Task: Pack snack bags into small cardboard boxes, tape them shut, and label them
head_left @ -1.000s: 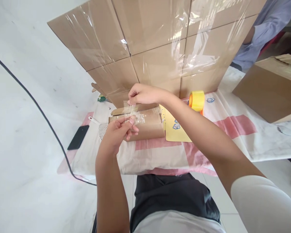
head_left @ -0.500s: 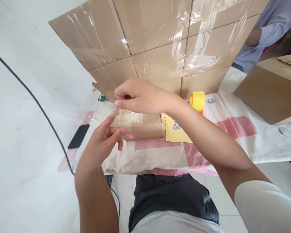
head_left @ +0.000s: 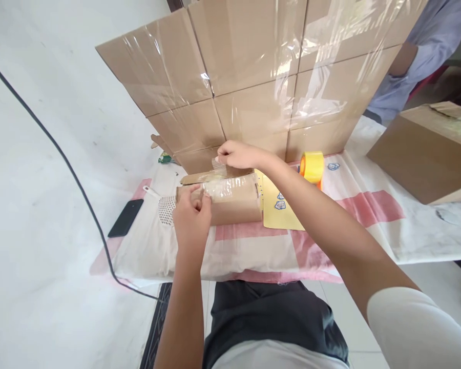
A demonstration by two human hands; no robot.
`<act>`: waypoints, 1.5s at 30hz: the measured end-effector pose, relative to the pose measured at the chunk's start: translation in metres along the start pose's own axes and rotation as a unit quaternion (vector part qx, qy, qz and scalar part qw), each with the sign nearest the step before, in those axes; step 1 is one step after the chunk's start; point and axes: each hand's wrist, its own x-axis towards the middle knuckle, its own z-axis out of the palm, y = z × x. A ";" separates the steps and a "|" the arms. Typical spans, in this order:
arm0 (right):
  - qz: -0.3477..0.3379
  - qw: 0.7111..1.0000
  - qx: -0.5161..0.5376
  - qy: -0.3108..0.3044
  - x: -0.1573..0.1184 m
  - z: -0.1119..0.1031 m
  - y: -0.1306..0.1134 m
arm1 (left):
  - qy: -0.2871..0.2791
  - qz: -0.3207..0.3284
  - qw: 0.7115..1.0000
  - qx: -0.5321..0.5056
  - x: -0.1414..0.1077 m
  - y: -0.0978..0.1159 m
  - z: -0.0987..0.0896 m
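A small cardboard box with clear tape on its top lies on the cloth-covered table. My left hand rests on the box's left end, its fingers curled against the top; whether they pinch anything there is hidden. Above the back edge of the box, my right hand pinches a strip of clear tape that runs down to the box top. A narrow flap stands slightly raised along the back left edge. Behind the box rises a large taped cardboard panel.
A yellow tape roll and a yellow sheet are to the right. Left are a black phone, a white perforated object and a cable. Another box stands near a person's blue sleeve.
My right hand has moved right, drawing the tape strip toward the back of the box. My left hand has moved right onto the box's left end, its fingers now curled. The perforated object has come into view.
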 end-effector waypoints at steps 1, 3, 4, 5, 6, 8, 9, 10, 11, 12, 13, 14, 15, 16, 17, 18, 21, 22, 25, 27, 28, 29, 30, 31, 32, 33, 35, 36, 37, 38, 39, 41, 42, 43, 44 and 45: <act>-0.002 1.000 0.016 -0.004 -0.001 0.000 0.000 | 0.034 0.049 0.997 0.044 -0.002 -0.001 0.000; -0.015 0.999 0.050 0.000 -0.003 0.000 -0.003 | 0.085 0.132 0.982 0.105 -0.002 -0.002 0.000; -0.027 0.997 0.069 0.007 -0.004 -0.001 -0.006 | 0.094 0.158 0.975 0.121 -0.001 -0.003 0.000; -0.042 0.995 0.090 0.014 -0.004 -0.002 -0.009 | 0.090 0.170 0.973 0.130 0.000 -0.005 0.001; -0.060 0.992 0.110 0.019 -0.005 -0.003 -0.012 | 0.073 0.168 0.974 0.131 0.001 -0.007 0.002; -0.096 0.985 0.140 0.022 -0.007 -0.005 -0.019 | 0.016 0.140 0.983 0.122 0.003 -0.012 0.002; -0.111 0.983 0.147 0.017 -0.008 -0.006 -0.022 | -0.008 0.124 0.985 0.116 0.003 -0.014 0.003; -0.122 0.981 0.149 0.012 -0.009 -0.007 -0.025 | -0.022 0.114 0.987 0.113 0.003 -0.016 0.002; -0.129 0.980 0.150 0.008 -0.010 -0.007 -0.027 | -0.019 0.111 0.987 0.113 0.004 -0.018 0.002; -0.131 0.980 0.148 0.007 -0.011 -0.007 -0.028 | -0.001 0.115 0.986 0.120 0.005 -0.019 0.002; -0.133 0.981 0.140 0.007 -0.011 -0.006 -0.029 | 0.022 0.126 0.983 0.132 0.006 -0.019 0.001; -0.136 0.983 0.123 0.009 -0.012 -0.006 -0.029 | 0.042 0.141 0.978 0.147 0.008 -0.019 0.000; -0.144 0.985 0.095 0.012 -0.012 -0.004 -0.029 | 0.048 0.159 0.972 0.165 0.012 -0.019 -0.001; -0.156 0.986 0.060 0.014 -0.012 -0.002 -0.029 | 0.039 0.174 0.967 0.181 0.015 -0.019 -0.001; -0.172 0.985 0.023 0.019 -0.011 -0.001 -0.028 | 0.014 0.184 0.964 0.193 0.019 -0.019 -0.002; -0.187 0.982 -0.006 0.025 -0.011 0.001 -0.027 | -0.016 0.185 0.962 0.201 0.022 -0.020 -0.002; -0.199 0.976 0.040 0.080 -0.009 0.002 -0.026 | -0.088 0.156 0.963 0.201 0.027 -0.024 0.000; -0.195 0.969 0.100 0.115 -0.010 0.000 -0.026 | -0.098 0.146 0.964 0.199 0.027 -0.025 0.002; -0.193 0.928 0.247 0.202 -0.015 -0.014 -0.031 | -0.104 0.140 0.967 0.184 0.023 -0.030 0.006; -0.202 0.925 0.269 0.175 -0.022 -0.022 -0.035 | -0.093 0.144 0.971 0.169 0.022 -0.033 0.009; -0.200 0.932 0.268 0.142 -0.025 -0.023 -0.038 | -0.086 0.148 0.972 0.159 0.022 -0.035 0.010; -0.194 0.939 0.262 0.106 -0.028 -0.022 -0.040 | -0.075 0.153 0.974 0.148 0.021 -0.036 0.010; -0.182 0.948 0.251 0.073 -0.031 -0.019 -0.042 | -0.056 0.160 0.976 0.135 0.021 -0.037 0.010; -0.166 0.957 0.234 0.050 -0.034 -0.013 -0.043 | -0.028 0.170 0.978 0.119 0.019 -0.039 0.010; -0.147 0.965 0.216 0.034 -0.035 -0.007 -0.044 | 0.006 0.185 0.978 0.100 0.018 -0.040 0.009; -0.124 0.972 0.198 0.024 -0.035 0.000 -0.043 | 0.045 0.206 0.974 0.078 0.016 -0.041 0.009; -0.077 0.984 0.159 0.020 -0.034 0.014 -0.039 | 0.115 0.265 0.957 0.040 0.011 -0.044 0.007; -0.058 0.989 0.134 0.024 -0.032 0.020 -0.036 | 0.136 0.298 0.944 0.030 0.009 -0.045 0.005; -0.040 0.993 0.104 0.029 -0.030 0.025 -0.034 | 0.148 0.330 0.932 0.026 0.007 -0.046 0.004; -0.025 0.997 0.072 0.034 -0.029 0.028 -0.031 | 0.154 0.358 0.921 0.026 0.006 -0.046 0.003; -0.014 0.998 0.042 0.036 -0.027 0.030 -0.029 | 0.153 0.380 0.912 0.030 0.005 -0.047 0.002; 0.002 0.999 -0.002 0.039 -0.025 0.031 -0.026 | 0.137 0.407 0.902 0.043 0.004 -0.049 0.002; 0.006 0.999 -0.016 0.040 -0.025 0.030 -0.025 | 0.120 0.414 0.901 0.051 0.004 -0.050 0.002; 0.008 0.999 -0.026 0.041 -0.025 0.029 -0.025 | 0.100 0.417 0.901 0.061 0.004 -0.051 0.003; 0.010 0.998 -0.033 0.044 -0.025 0.028 -0.024 | 0.078 0.417 0.903 0.072 0.004 -0.052 0.004; 0.013 0.998 -0.039 0.049 -0.025 0.027 -0.023 | 0.059 0.414 0.905 0.079 0.004 -0.053 0.005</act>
